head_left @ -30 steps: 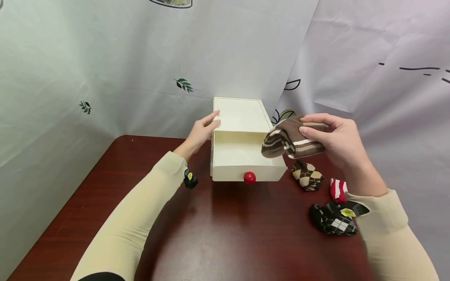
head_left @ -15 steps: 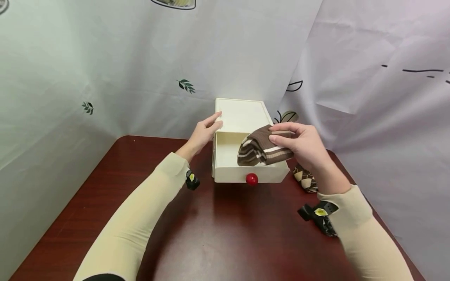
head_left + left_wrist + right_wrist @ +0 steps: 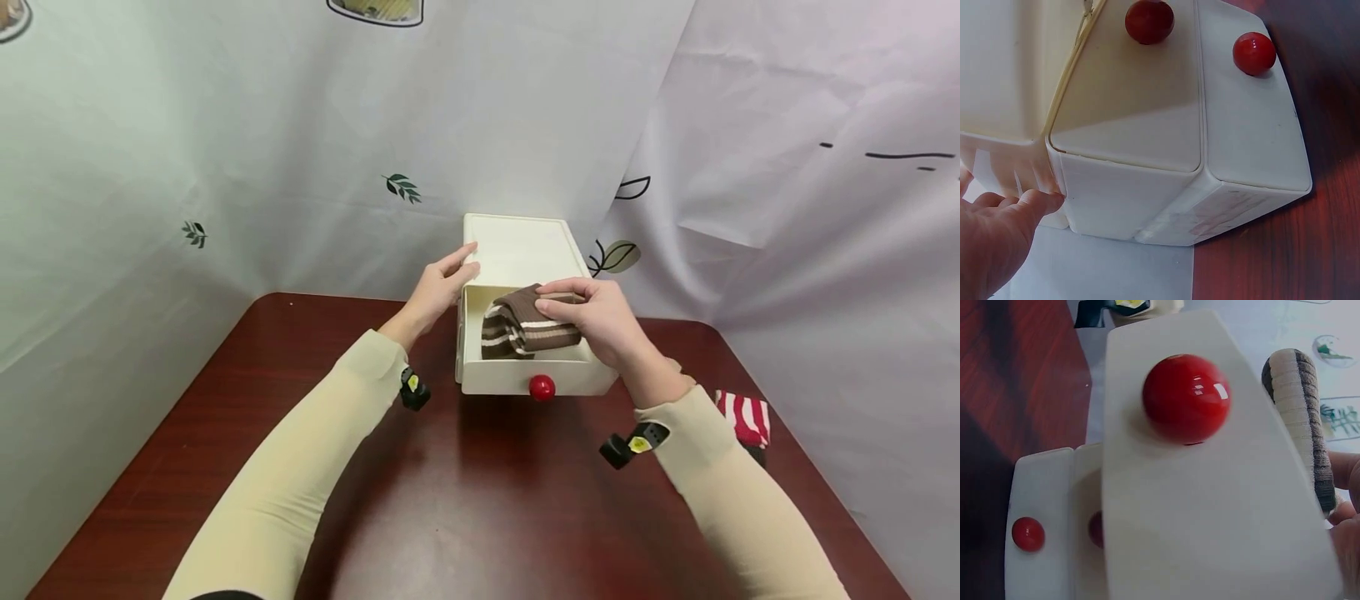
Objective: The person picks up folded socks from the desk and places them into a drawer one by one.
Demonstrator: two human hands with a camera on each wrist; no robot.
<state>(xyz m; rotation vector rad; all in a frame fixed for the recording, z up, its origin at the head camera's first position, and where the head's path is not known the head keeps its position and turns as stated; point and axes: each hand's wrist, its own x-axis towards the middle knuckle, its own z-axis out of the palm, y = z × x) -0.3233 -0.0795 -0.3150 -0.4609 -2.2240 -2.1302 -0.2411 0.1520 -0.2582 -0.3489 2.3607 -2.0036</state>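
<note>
A folded pair of brown striped socks (image 3: 528,323) is pinched between the thumb and fingers of my right hand (image 3: 606,321). The socks hang over the pulled-out top drawer (image 3: 495,379) of a white cabinet (image 3: 525,250), low at its opening. In the right wrist view the socks (image 3: 1294,403) show behind the drawer front with its round red knob (image 3: 1186,399). My left hand (image 3: 437,290) rests against the cabinet's upper left side. In the left wrist view its thumb (image 3: 1047,201) touches that side wall, and some fingers are hidden.
Two lower drawers with red knobs (image 3: 1254,54) are closed beneath the top one. A red-and-white striped sock bundle (image 3: 746,417) lies on the dark red table (image 3: 450,500) at right, beside a dark bundle (image 3: 756,454) mostly behind my right sleeve. A pale printed cloth (image 3: 300,167) hangs behind.
My right hand has carried the brown striped socks left and down, from the drawer's right side to over its opening. My left hand has stayed at the cabinet.
</note>
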